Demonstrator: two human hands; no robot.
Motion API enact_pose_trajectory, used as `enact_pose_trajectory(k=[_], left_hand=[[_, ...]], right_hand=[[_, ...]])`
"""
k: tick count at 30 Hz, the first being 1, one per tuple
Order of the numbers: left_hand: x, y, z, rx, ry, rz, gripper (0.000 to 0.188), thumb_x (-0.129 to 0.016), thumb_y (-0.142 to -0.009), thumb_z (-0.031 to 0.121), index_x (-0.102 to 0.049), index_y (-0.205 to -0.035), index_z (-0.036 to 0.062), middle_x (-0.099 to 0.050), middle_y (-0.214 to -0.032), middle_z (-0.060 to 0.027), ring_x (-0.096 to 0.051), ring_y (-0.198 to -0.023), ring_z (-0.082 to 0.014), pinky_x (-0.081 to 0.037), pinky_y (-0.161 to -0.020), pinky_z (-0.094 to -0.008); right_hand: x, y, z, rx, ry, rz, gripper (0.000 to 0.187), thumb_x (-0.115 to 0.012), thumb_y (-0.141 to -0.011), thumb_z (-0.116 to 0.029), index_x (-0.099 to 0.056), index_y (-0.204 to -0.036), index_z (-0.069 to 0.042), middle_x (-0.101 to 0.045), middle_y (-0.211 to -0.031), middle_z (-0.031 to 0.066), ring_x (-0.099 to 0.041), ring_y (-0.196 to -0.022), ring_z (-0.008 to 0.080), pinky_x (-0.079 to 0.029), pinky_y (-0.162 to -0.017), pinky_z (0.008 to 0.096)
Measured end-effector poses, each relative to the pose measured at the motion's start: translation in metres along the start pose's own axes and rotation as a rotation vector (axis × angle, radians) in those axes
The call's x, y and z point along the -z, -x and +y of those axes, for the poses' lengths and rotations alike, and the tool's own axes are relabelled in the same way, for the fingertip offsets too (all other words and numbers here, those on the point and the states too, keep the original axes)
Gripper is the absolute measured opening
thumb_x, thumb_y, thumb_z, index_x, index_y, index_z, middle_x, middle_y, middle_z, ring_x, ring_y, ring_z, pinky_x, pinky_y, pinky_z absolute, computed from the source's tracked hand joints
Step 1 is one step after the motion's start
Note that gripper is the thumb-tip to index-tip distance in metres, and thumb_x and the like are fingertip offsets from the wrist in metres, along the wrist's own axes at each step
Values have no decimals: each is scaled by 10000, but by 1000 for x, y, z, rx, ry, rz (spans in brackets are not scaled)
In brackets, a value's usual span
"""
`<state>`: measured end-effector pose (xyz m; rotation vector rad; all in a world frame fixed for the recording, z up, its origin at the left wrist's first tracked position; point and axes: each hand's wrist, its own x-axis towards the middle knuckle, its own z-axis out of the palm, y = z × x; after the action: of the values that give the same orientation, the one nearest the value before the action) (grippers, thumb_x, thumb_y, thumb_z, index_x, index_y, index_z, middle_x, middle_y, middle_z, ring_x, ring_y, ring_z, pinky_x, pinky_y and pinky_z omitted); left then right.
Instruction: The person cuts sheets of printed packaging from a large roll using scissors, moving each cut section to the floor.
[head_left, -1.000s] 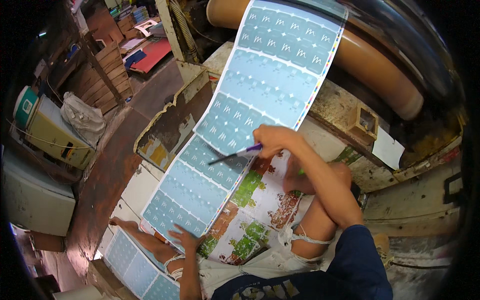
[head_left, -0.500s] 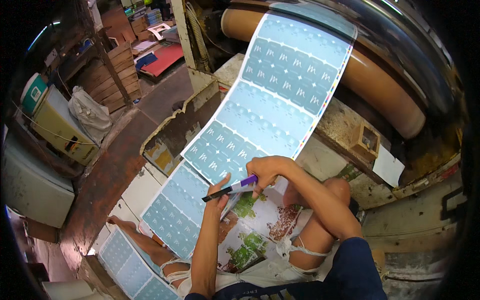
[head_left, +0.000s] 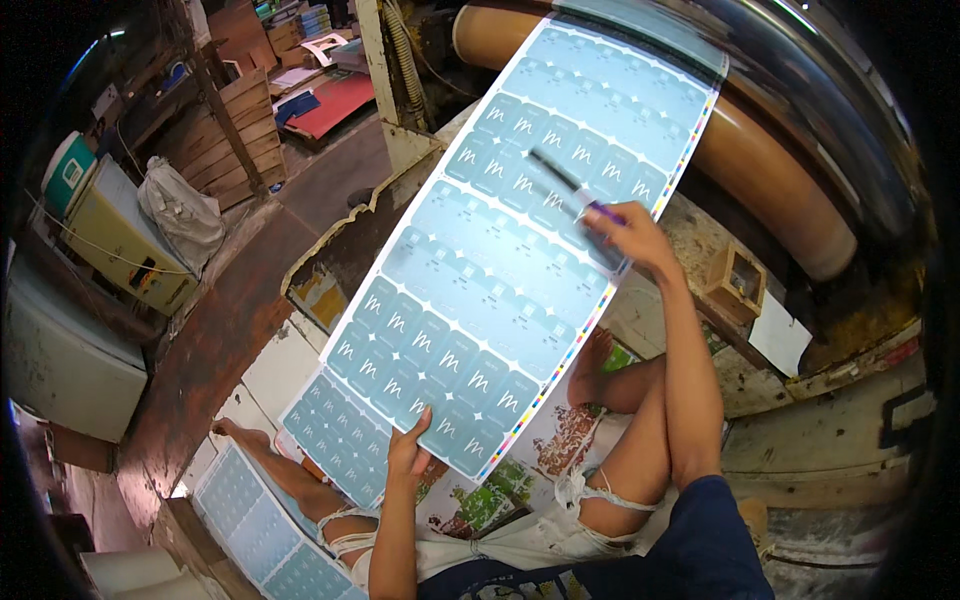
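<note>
A long sheet printed with rows of pale and darker blue-green card shapes [head_left: 470,230] comes down from the roller towards me. My left hand [head_left: 405,455] grips its lower edge, thumb on top and fingers hidden beneath. Over the sheet's right edge, my right hand [head_left: 632,232] is closed round a slim stick-like tool with a purple grip and a dark end [head_left: 562,172]. Motion smears the tool, so its exact kind does not show. Another length of printed sheet [head_left: 335,435] lies under the near end, by my left leg.
Large brown rollers [head_left: 775,180] of a machine stand at the far right. A small wooden box [head_left: 735,283] and white paper [head_left: 778,335] rest on the ledge. More printed sheet [head_left: 270,530] lies at lower left. A refrigerator-like cabinet [head_left: 75,360] stands left.
My right hand has swung up and right with the purple tool, away from my left hand. The sheet reaches further down towards me, and my left hand has moved lower with its end.
</note>
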<state>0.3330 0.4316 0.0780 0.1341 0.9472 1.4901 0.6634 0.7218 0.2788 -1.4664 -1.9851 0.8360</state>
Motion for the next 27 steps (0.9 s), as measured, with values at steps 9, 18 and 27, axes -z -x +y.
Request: enact_pose_trajectory(k=[9, 18, 27], left_hand=[[11, 19, 3, -117, -107, 71, 638, -687, -846, 25, -338, -1380, 24, -525, -1260, -147, -554, -1135, -282, -505, -948, -403], [50, 64, 24, -147, -227, 210, 512, -700, -850, 63, -440, -1286, -4, -581, -1169, -119, -595, -1039, -245, -511, -901, -370], [76, 93, 49, -134, -322, 166, 472, -685, -856, 81, -477, -1269, -18, -622, -1133, -121, -632, -976, -228, -522, -862, -344]], right_hand=[[74, -38, 37, 11, -327, 683, 280, -556, -954, -227, -639, -1109, -10, -652, -716, 78, -543, -460, 98, -429, -408, 236], [95, -15, 71, 5, -458, 901, 402, -566, -963, -269, -568, -1267, -7, -668, -725, 98, -510, -417, 90, -378, -378, 237], [117, -16, 90, -30, -389, 682, 369, -566, -961, -295, -596, -1175, 4, -648, -718, 92, -542, -446, 103, -414, -393, 240]])
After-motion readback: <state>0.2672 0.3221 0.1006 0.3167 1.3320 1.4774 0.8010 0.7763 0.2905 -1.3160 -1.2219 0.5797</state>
